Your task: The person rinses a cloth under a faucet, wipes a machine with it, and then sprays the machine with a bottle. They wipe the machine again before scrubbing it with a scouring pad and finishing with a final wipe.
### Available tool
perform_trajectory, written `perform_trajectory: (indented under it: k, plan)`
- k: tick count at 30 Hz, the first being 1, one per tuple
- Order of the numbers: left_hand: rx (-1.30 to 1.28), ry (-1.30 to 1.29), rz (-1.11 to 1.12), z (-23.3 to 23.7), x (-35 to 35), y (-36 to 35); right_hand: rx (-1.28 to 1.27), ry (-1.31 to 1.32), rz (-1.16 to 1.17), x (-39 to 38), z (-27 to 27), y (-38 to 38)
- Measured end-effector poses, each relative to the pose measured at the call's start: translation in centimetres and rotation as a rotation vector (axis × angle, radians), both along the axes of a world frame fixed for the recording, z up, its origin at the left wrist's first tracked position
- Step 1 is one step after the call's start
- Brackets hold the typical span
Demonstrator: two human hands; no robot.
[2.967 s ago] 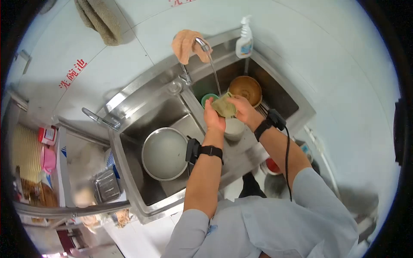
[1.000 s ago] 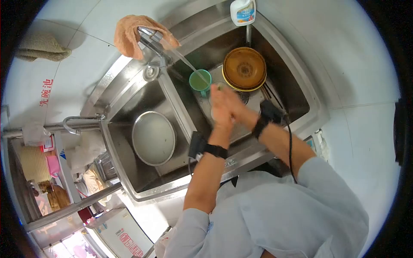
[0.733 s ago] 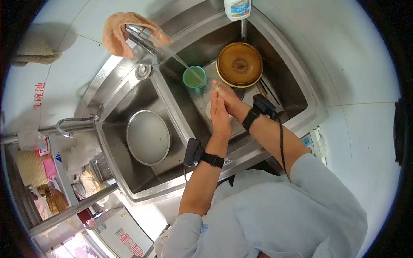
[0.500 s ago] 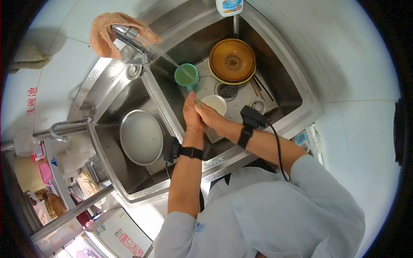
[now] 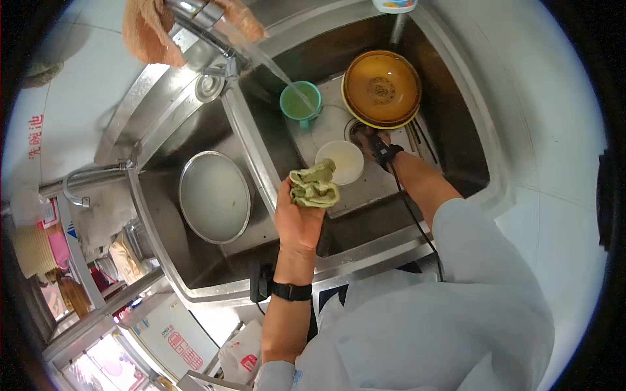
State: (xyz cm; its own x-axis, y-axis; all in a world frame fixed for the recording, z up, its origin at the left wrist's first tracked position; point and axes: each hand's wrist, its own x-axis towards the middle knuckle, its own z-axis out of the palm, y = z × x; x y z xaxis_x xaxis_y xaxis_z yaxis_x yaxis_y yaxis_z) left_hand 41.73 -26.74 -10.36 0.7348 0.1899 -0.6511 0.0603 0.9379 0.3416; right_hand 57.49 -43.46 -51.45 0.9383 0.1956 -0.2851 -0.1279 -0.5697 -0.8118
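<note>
A crumpled green cloth (image 5: pixel 315 186) rests in my left hand (image 5: pixel 297 221), palm turned up, over the front of the right sink basin. My right hand (image 5: pixel 373 142) reaches down beside the drain (image 5: pixel 355 130), close under the near rim of the stacked brown bowls (image 5: pixel 381 88); its fingers are mostly hidden in shadow and behind the wrist strap. Between the two hands stands a white bowl (image 5: pixel 340 163) with cloudy liquid. Water from the faucet (image 5: pixel 208 19) runs into a green cup (image 5: pixel 300 101) at the divider.
In the left basin a large round metal pan (image 5: pixel 215 197) holds cloudy water. Chopsticks (image 5: pixel 424 140) lie by the brown bowls. An orange cloth (image 5: pixel 147 36) hangs over the faucet, and a white bottle (image 5: pixel 395 5) stands at the back rim. Shelves with goods are at lower left.
My hands, pressed together before, have come apart. The left now shows the green cloth on its palm, while the right has moved right and down to the drain. The view has shifted slightly.
</note>
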Motion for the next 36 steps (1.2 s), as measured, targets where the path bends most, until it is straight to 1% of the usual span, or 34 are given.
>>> perform_trajectory:
  k: [1, 2, 3, 4, 7, 8, 9, 11, 12, 13, 15, 16, 17, 19, 20, 22, 23, 24, 25, 27, 29, 30, 32, 33, 35, 36]
  plan:
    - [-0.001, 0.008, 0.012, 0.0, -0.2, 0.2, -0.001, 0.008, 0.012, 0.0, 1.0, -0.2]
    - [0.013, 0.008, 0.019, -0.1, -0.5, 0.2, -0.040, 0.027, 0.125, 0.3, 2.3, -1.2]
    - [0.026, 0.005, 0.024, 0.0, -0.8, 0.3, -0.078, 0.045, 0.236, 0.7, 4.8, -2.1]
    - [0.033, 0.023, 0.034, 0.2, -0.9, 0.4, -0.082, 0.043, 0.244, 1.3, 7.6, -2.2]
    - [0.027, -0.021, 0.041, 0.2, -0.7, 0.4, -0.566, 0.369, 0.755, 1.6, 18.8, -1.5]
    - [0.024, -0.027, 0.041, 0.4, -0.6, 0.4, -0.306, 0.585, 0.581, 1.6, 22.2, -1.5]
    - [0.016, -0.028, 0.048, 0.7, -0.5, 0.4, -0.310, 0.579, 0.579, 1.4, 23.9, -1.2]
    - [0.007, -0.040, 0.061, 1.0, -0.4, 0.4, 0.081, 0.668, 0.332, 0.7, 26.9, -0.4]
    - [0.021, -0.056, 0.063, 1.1, -0.5, 0.6, 0.091, 0.652, 0.301, 0.0, 29.9, 0.9]
    - [0.036, -0.071, 0.066, 1.2, -0.5, 0.7, 0.091, 0.646, 0.308, 0.1, 30.6, 1.9]
    - [0.036, -0.074, 0.070, 1.5, -0.5, 0.8, 0.468, 0.713, 0.209, 0.4, 31.6, 3.5]
    - [0.032, -0.072, 0.069, 1.8, -0.4, 0.9, 0.543, 0.700, 0.104, 0.5, 30.6, 4.5]
    - [0.040, -0.083, 0.073, 1.8, -0.3, 0.9, 0.549, 0.691, 0.113, 0.7, 29.8, 5.2]
    - [0.042, -0.098, 0.089, 1.8, -0.4, 0.9, 0.771, 0.823, 0.044, 0.7, 30.0, 6.7]
    - [0.049, -0.102, 0.096, 1.9, -0.6, 1.0, 0.775, 0.822, 0.054, 0.7, 30.2, 6.9]
    - [0.056, -0.095, 0.112, 2.0, -0.9, 1.1, 1.015, 0.954, -0.111, 0.1, 33.2, 7.1]
    - [0.056, -0.091, 0.118, 2.2, -1.0, 1.2, 1.015, 0.954, -0.105, 0.3, 32.6, 7.1]
    - [0.057, -0.095, 0.121, 2.4, -1.1, 1.3, 1.164, 1.003, -0.117, 0.8, 31.4, 6.8]
    - [0.069, -0.104, 0.109, 2.7, -1.1, 1.4, 1.313, 1.049, -0.129, 1.2, 31.3, 6.7]
    - [0.079, -0.118, 0.100, 2.9, -1.2, 1.4, 1.274, 1.034, -0.090, 1.7, 31.8, 6.3]
    - [0.071, -0.135, 0.121, 2.4, -1.3, 1.4, 1.126, 0.847, 0.018, 1.9, 32.8, 6.2]
    - [0.069, -0.137, 0.124, 2.2, -1.3, 1.4, 1.123, 0.847, 0.021, 2.0, 33.3, 6.2]
    - [0.086, -0.134, 0.117, 2.0, -1.3, 1.4, 0.918, 0.759, 0.016, 2.0, 33.9, 6.5]
    - [0.087, -0.135, 0.119, 2.1, -1.3, 1.4, 0.918, 0.759, 0.019, 2.1, 34.0, 6.7]
    - [0.120, -0.091, 0.131, 2.4, -1.2, 1.3, 0.707, 0.616, 0.103, 2.3, 34.0, 7.2]
    - [0.120, -0.090, 0.132, 2.6, -1.2, 1.3, 0.707, 0.617, 0.104, 2.4, 34.1, 7.4]
